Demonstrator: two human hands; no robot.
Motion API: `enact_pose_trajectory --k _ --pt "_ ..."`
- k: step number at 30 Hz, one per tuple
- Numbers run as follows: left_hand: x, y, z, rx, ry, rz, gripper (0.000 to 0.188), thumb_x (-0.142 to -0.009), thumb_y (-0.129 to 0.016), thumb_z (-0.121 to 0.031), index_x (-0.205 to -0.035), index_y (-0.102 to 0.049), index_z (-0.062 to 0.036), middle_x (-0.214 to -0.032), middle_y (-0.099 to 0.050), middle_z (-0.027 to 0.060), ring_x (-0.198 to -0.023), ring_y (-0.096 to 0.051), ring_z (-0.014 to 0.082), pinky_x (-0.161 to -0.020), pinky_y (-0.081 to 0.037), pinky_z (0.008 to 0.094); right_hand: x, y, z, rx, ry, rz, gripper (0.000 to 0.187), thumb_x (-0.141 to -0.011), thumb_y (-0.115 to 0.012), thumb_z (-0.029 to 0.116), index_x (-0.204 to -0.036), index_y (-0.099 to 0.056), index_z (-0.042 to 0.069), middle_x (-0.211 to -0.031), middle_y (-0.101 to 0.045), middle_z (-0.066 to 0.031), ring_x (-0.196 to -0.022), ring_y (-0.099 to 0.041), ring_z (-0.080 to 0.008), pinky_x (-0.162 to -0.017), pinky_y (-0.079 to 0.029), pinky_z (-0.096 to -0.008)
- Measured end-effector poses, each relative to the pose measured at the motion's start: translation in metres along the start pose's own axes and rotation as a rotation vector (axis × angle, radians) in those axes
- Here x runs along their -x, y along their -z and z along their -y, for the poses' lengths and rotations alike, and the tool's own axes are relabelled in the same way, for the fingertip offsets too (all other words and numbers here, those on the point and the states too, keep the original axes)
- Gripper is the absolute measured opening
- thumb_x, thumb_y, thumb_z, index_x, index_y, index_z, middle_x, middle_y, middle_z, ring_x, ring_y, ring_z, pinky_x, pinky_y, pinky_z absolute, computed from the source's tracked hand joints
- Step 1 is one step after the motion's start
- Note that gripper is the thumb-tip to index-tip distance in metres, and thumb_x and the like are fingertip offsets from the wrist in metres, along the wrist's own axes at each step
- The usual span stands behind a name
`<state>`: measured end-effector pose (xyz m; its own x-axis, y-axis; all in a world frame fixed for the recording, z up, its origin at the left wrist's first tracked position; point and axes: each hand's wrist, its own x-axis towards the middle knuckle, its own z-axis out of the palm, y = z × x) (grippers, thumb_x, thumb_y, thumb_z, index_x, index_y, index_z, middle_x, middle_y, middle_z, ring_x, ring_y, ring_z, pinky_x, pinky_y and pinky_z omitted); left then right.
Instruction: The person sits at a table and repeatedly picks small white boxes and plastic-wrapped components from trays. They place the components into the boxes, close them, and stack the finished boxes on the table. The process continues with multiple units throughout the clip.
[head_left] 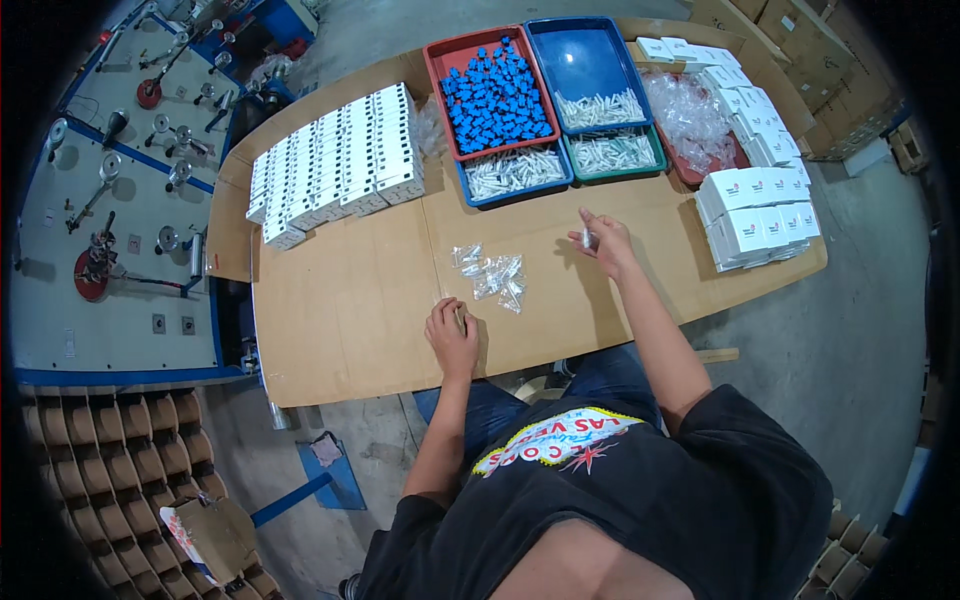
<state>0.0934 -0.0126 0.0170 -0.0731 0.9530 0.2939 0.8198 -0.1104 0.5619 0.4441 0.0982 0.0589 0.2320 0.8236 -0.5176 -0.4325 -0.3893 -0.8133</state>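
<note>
My right hand (608,246) is raised over the cardboard-covered table, its fingers pinching a small white, tube-like piece (588,239). Loosely curled, my left hand (453,338) rests near the table's front edge, a gap between thumb and fingers and nothing visible in it. Just beyond it lies a loose group of small clear plastic bags (498,277); what is inside them is too small to make out. Farther back, a blue tray (514,191) and a green tray (618,171) hold many small white pieces.
A red tray (439,88) of blue parts and a deep blue tray (585,60) stand behind. Stacked white boxes (335,155) sit at left, more white boxes (752,222) at right. Clear plastic bags (688,115) fill another red tray. Cardboard walls (232,190) edge the table.
</note>
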Motion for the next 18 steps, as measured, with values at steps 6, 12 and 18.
enact_pose_trajectory --k 6,12,18 --pt "-0.001 0.000 -0.002 -0.004 -0.007 0.000 0.032 -0.090 -0.070 -0.014 -0.121 -0.066 -0.0090 -0.135 -0.063 0.0090 -0.125 -0.057 0.0320 -0.109 -0.041 0.0478 -0.046 0.022 0.033 0.069 0.061 0.057 0.035 -0.095 -0.083 0.027 -0.103 -0.063 -0.002 -0.092 -0.067 -0.0106 -0.078 -0.072 -0.0241 -0.072 -0.066 -0.0381" --pt "-0.001 0.002 -0.003 -0.005 -0.026 -0.025 0.029 -0.090 -0.070 -0.011 -0.119 -0.065 -0.0086 -0.132 -0.064 0.0090 -0.124 -0.058 0.0322 -0.106 -0.043 0.0474 -0.111 0.023 0.090 0.544 0.242 0.065 0.027 -0.092 -0.075 0.011 -0.111 -0.067 -0.007 -0.098 -0.072 -0.0189 -0.094 -0.076 -0.0294 -0.077 -0.065 -0.0426" --pt "-0.002 0.002 -0.005 0.004 -0.019 -0.009 0.033 -0.089 -0.070 -0.013 -0.121 -0.066 -0.0082 -0.133 -0.063 0.0098 -0.124 -0.057 0.0328 -0.108 -0.043 0.0478 -0.135 0.011 0.129 1.066 0.711 -0.243 0.021 -0.088 -0.070 0.007 -0.105 -0.076 -0.002 -0.108 -0.074 -0.0288 -0.092 -0.074 -0.0457 -0.085 -0.059 -0.0483"
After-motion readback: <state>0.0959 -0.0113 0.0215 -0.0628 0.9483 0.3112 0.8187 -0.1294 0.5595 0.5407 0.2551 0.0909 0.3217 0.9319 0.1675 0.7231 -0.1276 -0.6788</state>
